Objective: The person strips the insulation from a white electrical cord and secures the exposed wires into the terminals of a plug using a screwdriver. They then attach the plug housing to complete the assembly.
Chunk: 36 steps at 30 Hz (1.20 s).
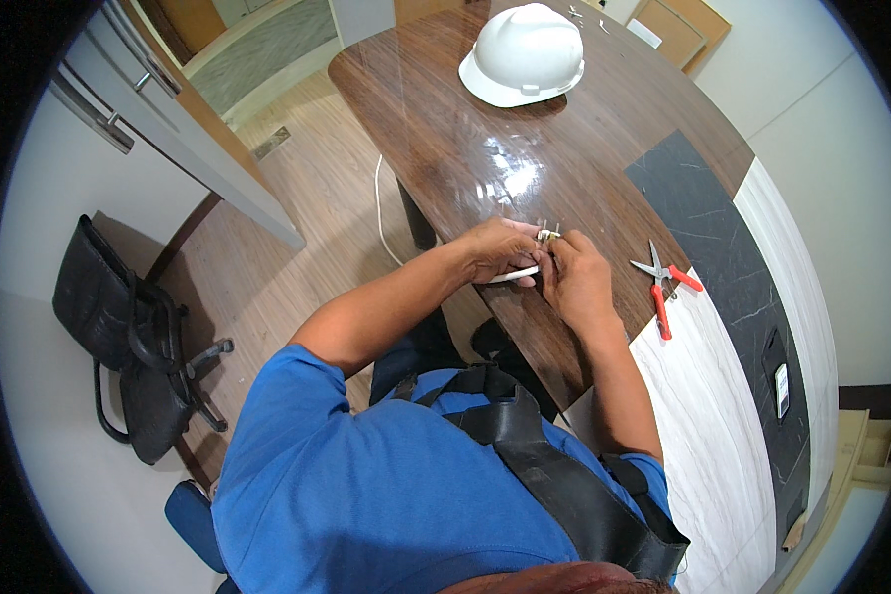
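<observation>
Over the table's near edge my two hands meet around a small plug-like piece (548, 236) with metal pins that point away from me. My left hand (500, 249) is closed on it from the left. From the right, my right hand (576, 279) pinches at the same piece, its fingertips touching those of the left. A white cable (515, 274) passes under the left hand and ends among the fingers. Exactly how the cable meets the piece is hidden by the fingers. Red-handled pliers (662, 282) lie spread on the table to the right of my right hand.
A white hard hat (525, 54) sits at the far side of the brown glossy table (416, 99). A phone-like device (781, 388) lies on the dark strip at right. Small bits (576, 14) lie at the far edge. A black office chair (134, 337) stands at left.
</observation>
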Each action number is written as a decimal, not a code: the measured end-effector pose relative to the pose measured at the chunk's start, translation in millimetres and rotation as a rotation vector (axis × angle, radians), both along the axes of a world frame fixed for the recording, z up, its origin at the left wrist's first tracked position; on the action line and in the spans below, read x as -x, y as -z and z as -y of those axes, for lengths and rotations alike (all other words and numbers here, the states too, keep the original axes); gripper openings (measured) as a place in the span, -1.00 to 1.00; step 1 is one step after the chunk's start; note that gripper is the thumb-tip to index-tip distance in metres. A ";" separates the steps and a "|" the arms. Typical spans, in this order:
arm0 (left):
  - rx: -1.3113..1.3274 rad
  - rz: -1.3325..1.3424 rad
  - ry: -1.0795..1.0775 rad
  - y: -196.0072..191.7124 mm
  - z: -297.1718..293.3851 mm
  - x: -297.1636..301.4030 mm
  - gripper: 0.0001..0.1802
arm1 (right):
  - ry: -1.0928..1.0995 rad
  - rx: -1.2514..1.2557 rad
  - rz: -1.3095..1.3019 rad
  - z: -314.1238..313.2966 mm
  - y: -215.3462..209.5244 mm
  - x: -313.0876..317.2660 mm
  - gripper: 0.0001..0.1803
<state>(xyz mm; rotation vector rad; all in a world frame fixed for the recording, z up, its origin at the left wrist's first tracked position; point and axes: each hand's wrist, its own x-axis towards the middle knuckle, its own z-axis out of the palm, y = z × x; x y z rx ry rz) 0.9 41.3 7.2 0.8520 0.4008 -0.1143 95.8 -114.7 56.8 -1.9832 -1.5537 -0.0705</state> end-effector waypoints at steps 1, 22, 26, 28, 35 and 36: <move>-0.001 -0.001 -0.005 -0.1 -0.1 0.1 -0.63 | -0.001 -0.001 0.014 -0.6 1.2 -0.7 -0.88; 0.064 -0.092 -0.031 -16.5 1.8 1.8 -0.67 | 0.399 0.392 -0.177 104.1 -61.4 -61.9 -0.73; 0.071 -0.091 -0.025 -16.4 0.4 2.5 -0.74 | 0.524 0.301 -0.003 126.8 -35.6 -70.1 -0.69; 0.058 -0.075 -0.020 -10.0 -0.7 3.0 -0.69 | 0.581 0.246 0.068 133.0 -30.6 -73.5 -0.61; 0.092 -0.067 -0.034 -6.6 -1.9 3.7 -0.72 | 0.508 0.540 -0.272 120.0 -43.9 -34.0 -0.35; 0.088 -0.086 -0.046 -7.4 -1.5 4.4 -0.72 | 0.408 0.494 -0.266 118.3 -42.4 -27.1 -0.43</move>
